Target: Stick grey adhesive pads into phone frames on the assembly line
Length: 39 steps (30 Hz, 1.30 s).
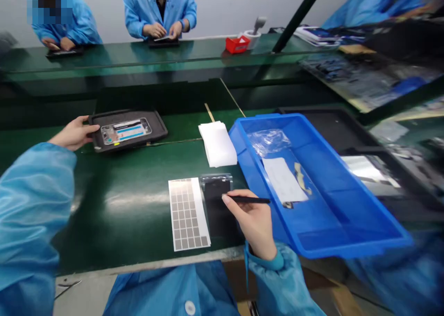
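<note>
Right hand (251, 226): pinching a slim black stylus (248, 199) between thumb and forefinger, other fingers curled under. Stylus long axis lies nearly level across the view, tip pointing left, butt end pointing right toward a blue plastic bin (354, 172). Tip sits over a black film sheet (215, 205) in a transparent sleeve; whether it touches, cannot tell.

Left hand (72, 133): open, fingers extended together and laid against the near-left rim of a black tray (128, 145), no pinch. Tray long axis runs left-right, rising slightly to the right. In it, a phone housing (126, 132) with a blue-and-white label lies lengthwise along the tray.

On the green counter (114, 223): a sheet of grey square pads on white backing (185, 214), long axis toward the wearer, just left of the sleeve and touching it or nearly so. Further up, a stack of white wipes (218, 142) lies beside the bin, a thin pale strip (209, 112) behind it.

Inside bin: a crumpled clear plastic bag (268, 141), a white paper slip (282, 179), a yellowish strip (301, 177).

Across the counter, two co-workers in blue smocks (159, 8) work over dark trays, hands on small items; a red box (237, 44) sits near them.
</note>
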Each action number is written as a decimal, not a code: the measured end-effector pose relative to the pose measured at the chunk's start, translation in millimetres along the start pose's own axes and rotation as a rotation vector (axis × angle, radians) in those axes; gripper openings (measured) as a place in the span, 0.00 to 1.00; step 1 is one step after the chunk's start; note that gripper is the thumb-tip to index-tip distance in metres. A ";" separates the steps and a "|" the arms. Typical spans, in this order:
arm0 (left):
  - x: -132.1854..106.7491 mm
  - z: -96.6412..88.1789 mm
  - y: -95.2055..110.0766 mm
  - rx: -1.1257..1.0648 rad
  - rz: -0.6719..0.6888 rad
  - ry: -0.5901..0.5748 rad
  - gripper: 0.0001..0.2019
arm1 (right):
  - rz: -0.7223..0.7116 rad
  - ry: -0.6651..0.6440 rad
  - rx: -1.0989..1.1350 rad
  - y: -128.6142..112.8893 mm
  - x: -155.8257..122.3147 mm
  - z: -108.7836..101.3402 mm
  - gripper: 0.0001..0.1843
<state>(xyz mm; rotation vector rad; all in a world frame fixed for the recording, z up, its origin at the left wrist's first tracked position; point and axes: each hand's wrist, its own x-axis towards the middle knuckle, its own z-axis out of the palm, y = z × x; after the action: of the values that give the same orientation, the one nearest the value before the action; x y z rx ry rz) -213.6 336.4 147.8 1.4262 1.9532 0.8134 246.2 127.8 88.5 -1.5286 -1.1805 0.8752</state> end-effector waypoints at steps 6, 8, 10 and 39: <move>-3.5 -5.2 3.0 -0.033 -0.184 -0.733 0.32 | -0.031 0.095 0.019 11.5 3.6 -6.0 0.11; -9.1 15.1 10.3 0.062 -0.100 -0.956 0.36 | -0.042 0.106 0.027 12.3 6.1 -4.9 0.12; -15.9 38.6 21.0 0.188 0.004 -1.096 0.33 | -0.046 0.119 0.028 13.1 8.1 -3.5 0.12; -160.7 253.0 109.3 0.217 0.871 -0.593 0.06 | -0.233 0.207 0.094 29.1 29.2 7.6 0.07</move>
<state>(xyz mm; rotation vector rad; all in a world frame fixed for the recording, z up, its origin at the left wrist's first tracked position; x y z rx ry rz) 84.5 242.8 83.4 2.3641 0.9587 0.4190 254.5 156.5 59.1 -1.3393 -1.1226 0.5936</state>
